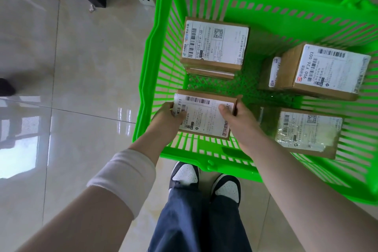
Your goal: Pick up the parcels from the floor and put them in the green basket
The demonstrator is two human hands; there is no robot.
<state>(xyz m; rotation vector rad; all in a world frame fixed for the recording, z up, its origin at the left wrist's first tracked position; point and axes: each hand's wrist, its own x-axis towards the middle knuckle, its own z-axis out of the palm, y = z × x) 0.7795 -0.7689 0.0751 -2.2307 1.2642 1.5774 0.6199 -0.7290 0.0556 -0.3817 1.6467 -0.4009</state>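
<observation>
The left fingers [173,113] are curling round the left end of a parcel [204,115], with the thumb lying on its white label. The right fingers [224,109] are pinching the right end, thumb on top and the others wrapping the edge. The left hand [164,117] and right hand [238,118] are gripping this one parcel between them, label up and roughly level.

Under the fingers, the basket [147,80] is standing on the floor [81,63], and the parcel is hanging over its near left corner, inside the rim. I cannot tell how far it is from the mesh bottom.

Beyond the fingers, a far stack [214,43] of two boxes is sitting against the left wall of the basket. To the right of the right fingers and farther off, a right stack [331,67] is resting with its top box askew over a lower one. Just right of the right hand, a taped parcel [306,131] is lying flat in the near right corner.

Back along the left forearm, a white sleeve [122,178] is bunching near the elbow. Below the hands, two black-and-white shoes [185,174] are standing just beside the near rim.
</observation>
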